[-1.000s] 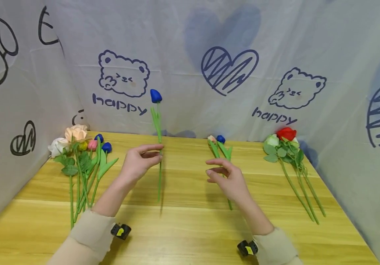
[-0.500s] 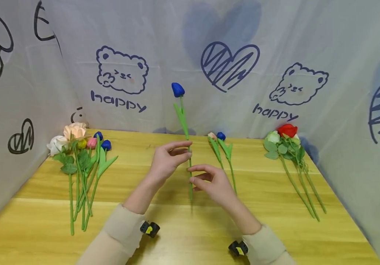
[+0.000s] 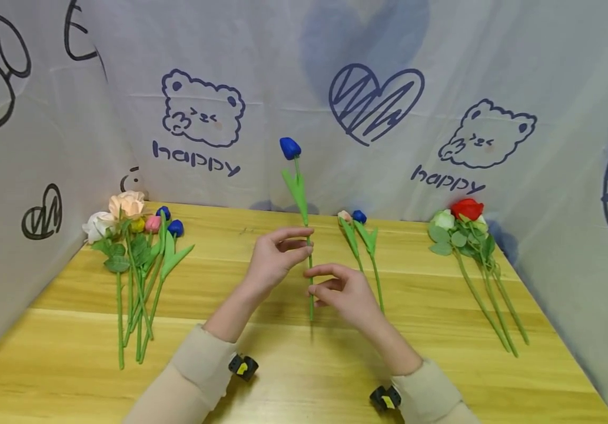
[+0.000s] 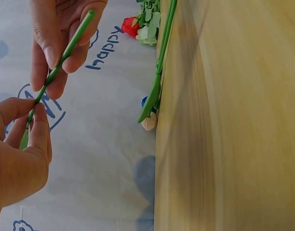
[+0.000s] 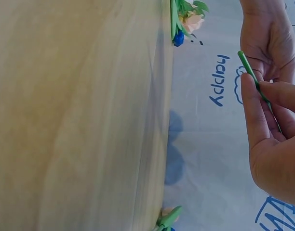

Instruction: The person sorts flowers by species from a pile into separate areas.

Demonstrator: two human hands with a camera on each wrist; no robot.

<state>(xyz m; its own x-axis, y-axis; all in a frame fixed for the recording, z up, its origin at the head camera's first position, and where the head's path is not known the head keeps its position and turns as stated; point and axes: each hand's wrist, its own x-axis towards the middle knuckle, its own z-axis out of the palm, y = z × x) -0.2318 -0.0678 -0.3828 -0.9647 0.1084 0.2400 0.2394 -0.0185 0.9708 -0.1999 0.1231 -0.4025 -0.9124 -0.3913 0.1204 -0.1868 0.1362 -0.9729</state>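
A blue tulip (image 3: 290,148) with a green stem and leaves stands nearly upright above the table, its head up. My left hand (image 3: 276,259) pinches the stem below the leaves between thumb and fingers. Lower down, my right hand (image 3: 343,291) pinches the same stem near its cut end. In the left wrist view the stem (image 4: 73,43) passes through both hands, its end sticking out past the right fingers. The right wrist view has the stem (image 5: 248,67) between the right thumb and fingers, with the left hand (image 5: 270,38) behind.
Two tulips, one pale pink (image 3: 344,217) and one blue (image 3: 359,217), lie right of the hands. On the left lies a bunch of several flowers with a peach rose (image 3: 128,204). A red rose (image 3: 467,209) lies with paler ones at right. A printed curtain (image 3: 261,88) hangs behind.
My left hand has carried the blue tulip rightward to the middle. My right hand has moved left from above the two tulips and now pinches the lower stem.
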